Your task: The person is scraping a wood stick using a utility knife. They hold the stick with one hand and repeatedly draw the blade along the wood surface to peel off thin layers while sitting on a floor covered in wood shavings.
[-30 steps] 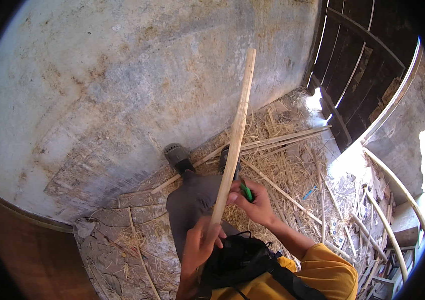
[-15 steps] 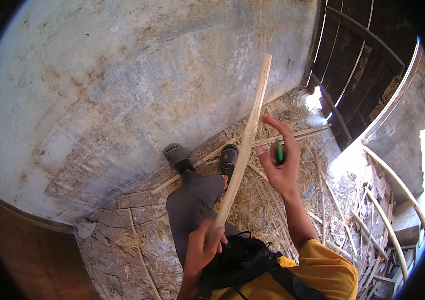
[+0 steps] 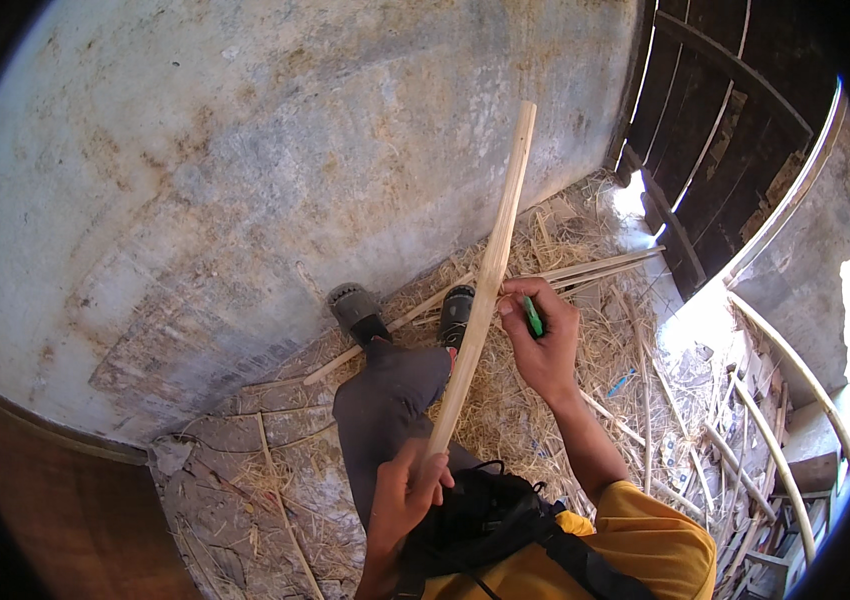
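Observation:
A long, pale strip of split wood or bamboo (image 3: 493,265) slants up in front of me, its far end before the wall. My left hand (image 3: 407,492) is closed round its lower end, near my waist. Beside the strip's right edge, about halfway up, is my right hand (image 3: 547,340), thumb and forefinger brought together. A small green object (image 3: 533,317), perhaps a tool's handle, is held in that hand; the rest of it is hidden by the fingers. Whether the fingertips touch the strip or pinch a fibre cannot be made out.
Straw-like shavings (image 3: 505,420) and thin strips (image 3: 600,268) litter the floor round my shoes (image 3: 353,310). A stained wall (image 3: 275,180) rises ahead. Dark wooden boards (image 3: 710,120) stand at far right. Below them, long curved poles (image 3: 780,465) lie. A blue item (image 3: 622,382) lies among shavings.
My right hand has moved down and left along the strip, and its raised forefinger has curled in toward the thumb. The strip's far end has shifted slightly left. My left hand keeps its grip.

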`<state>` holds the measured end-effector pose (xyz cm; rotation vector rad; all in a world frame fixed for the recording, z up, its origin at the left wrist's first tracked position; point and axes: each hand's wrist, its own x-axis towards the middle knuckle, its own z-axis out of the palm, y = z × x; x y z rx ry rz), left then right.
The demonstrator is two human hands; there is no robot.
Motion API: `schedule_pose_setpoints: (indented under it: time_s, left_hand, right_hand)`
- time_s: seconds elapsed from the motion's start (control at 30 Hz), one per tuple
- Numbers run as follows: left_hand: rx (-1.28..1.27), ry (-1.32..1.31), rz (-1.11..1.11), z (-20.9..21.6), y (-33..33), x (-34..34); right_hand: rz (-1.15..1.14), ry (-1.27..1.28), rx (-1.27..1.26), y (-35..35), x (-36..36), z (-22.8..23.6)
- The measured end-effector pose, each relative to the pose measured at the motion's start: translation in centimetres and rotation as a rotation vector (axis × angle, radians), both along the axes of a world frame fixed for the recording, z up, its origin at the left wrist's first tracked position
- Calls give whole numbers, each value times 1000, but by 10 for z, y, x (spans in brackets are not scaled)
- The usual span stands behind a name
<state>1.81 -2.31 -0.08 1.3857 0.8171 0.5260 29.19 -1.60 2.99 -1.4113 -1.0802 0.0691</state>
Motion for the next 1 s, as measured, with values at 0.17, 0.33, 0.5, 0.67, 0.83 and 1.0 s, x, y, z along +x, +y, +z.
schedule_pose_setpoints:
  time_s: [0.17, 0.33, 0.5, 0.67, 0.83, 1.0]
  left_hand:
    - [-31, 2, -42, 4, -2, -4]
    - [-166, -87, -112, -2, -3, -10]
    - [-333, -171, -150, -4, -3, -13]
    - [-397, -240, -115, -6, 3, -20]
    - [-350, -250, -51, 1, 8, -20]
    - [-293, -237, -12, 4, 7, -22]
  right_hand:
    - [81, 141, 61, -4, 3, -1]
    - [316, 513, 142, -8, 4, 3]
    - [462, 736, 202, -2, 2, 4]
    - [762, 1005, 361, -1, 13, 9]
    - [359, 678, 130, -15, 35, 1]
    - [-107, 247, -138, -53, 79, 0]
